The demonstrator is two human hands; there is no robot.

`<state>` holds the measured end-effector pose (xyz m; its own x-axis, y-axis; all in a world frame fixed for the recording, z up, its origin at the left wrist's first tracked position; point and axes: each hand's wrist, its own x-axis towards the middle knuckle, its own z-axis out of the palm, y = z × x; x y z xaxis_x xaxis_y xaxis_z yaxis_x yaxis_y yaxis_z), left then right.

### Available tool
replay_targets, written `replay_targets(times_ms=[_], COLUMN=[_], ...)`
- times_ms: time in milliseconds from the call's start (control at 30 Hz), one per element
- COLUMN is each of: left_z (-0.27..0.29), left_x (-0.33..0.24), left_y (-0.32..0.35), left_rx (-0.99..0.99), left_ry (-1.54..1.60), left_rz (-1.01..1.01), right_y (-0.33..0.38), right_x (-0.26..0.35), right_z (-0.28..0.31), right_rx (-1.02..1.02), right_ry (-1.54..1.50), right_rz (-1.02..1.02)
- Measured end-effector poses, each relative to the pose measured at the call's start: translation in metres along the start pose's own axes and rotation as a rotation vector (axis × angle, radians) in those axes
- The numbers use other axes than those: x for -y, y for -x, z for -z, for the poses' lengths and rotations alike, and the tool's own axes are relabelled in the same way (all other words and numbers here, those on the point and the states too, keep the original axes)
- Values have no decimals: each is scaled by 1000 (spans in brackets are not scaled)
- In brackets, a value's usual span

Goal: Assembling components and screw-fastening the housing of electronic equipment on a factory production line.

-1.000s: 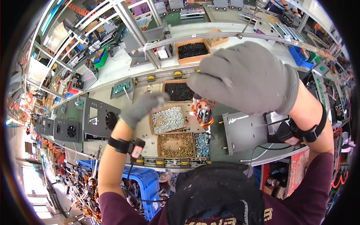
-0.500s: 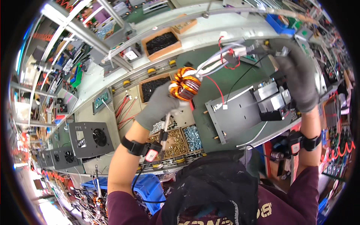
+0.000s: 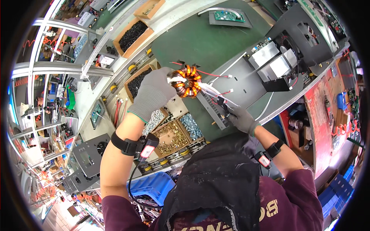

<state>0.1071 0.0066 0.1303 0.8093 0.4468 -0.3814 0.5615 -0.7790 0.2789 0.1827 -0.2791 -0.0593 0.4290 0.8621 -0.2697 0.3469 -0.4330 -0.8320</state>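
My left hand [image 3: 153,92], in a grey knit glove, is closed on a toroidal coil [image 3: 189,81] wound with orange copper wire, its hole facing up. White-sleeved leads [image 3: 211,92] and thin red wires run from the coil toward the right. My gloved right hand [image 3: 243,120] is closed at the end of these leads, beside a black end piece [image 3: 221,101]; its fingertips are partly hidden. Under the leads, a grey metal chassis [image 3: 239,81] lies on the green bench mat [image 3: 173,44], with silver blocks [image 3: 266,56] at its far right part.
Cardboard trays hold brass-coloured fasteners [image 3: 171,139], bluish screws [image 3: 191,126] and black parts [image 3: 133,36]. A plate with a green circuit board [image 3: 230,16] lies at the back. Dark fan housings [image 3: 86,154] stand at left, and a blue bin [image 3: 151,186] sits below the bench edge.
My right hand has come down and toward me from the far right, bringing the lead ends nearer. The coil has turned so its hole shows. The head view has shifted.
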Motion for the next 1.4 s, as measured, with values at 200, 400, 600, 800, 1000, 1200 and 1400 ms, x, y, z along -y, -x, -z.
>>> replay_targets(times_ms=[200, 400, 600, 800, 1000, 1200, 1400], left_z=[12, 11, 7, 3, -4, -5, 3], left_x=[8, 11, 12, 14, 25, 27, 24], left_y=[-2, 17, 52, 95, 117, 111, 104], left_rx=[-61, -5, 134, 221, 306, 313, 341], left_ry=[87, 198, 593, 666, 827, 859, 772], left_rz=[-37, 7, 260, 465, 539, 546, 487], right_y=[-11, -16, -11, 6, -2, -4, -1], right_x=[4, -12, -4, -18, 3, -10, 4], right_z=[4, 1, 23, 15, 32, 3, 22], right_rx=[33, 121, 395, 239, 467, 205, 407], right_ry=[44, -75, 7, -218, -412, -316, -490], right_rz=[-33, 47, -50, 103, -372, -209, -606])
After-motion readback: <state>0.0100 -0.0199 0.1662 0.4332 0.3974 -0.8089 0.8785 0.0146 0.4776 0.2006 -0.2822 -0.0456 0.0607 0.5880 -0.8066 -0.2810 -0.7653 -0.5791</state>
